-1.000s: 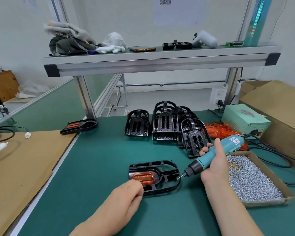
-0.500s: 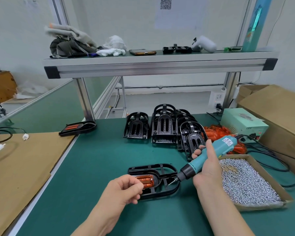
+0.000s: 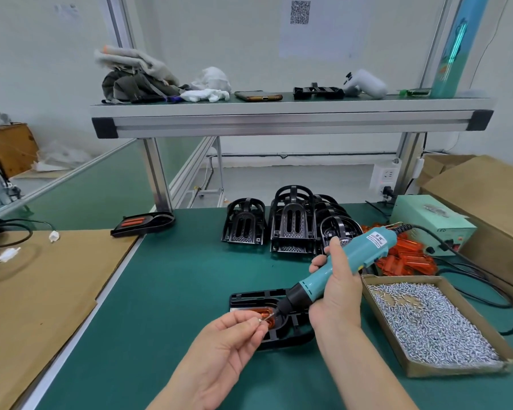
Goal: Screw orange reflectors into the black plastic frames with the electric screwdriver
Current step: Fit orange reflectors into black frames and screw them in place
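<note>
A black plastic frame [image 3: 251, 298] lies flat on the green mat in front of me, with an orange reflector [image 3: 268, 319] seated in it. My left hand [image 3: 231, 338] hovers over the frame's near side and pinches a small silver screw [image 3: 260, 319] between thumb and fingertips. My right hand [image 3: 336, 294] grips the teal electric screwdriver [image 3: 359, 257], tilted down to the left, its bit tip touching the screw just above the reflector.
A cardboard tray of silver screws [image 3: 427, 318] sits at the right. Loose orange reflectors [image 3: 409, 258] lie behind it, beside a green power box [image 3: 427, 223]. Stacked black frames [image 3: 290, 223] stand at the back. One finished frame [image 3: 144, 223] lies at the left edge.
My left hand lifted off the frame and now pinches a screw. The screwdriver swung left and down until its tip met the screw over the reflector.
</note>
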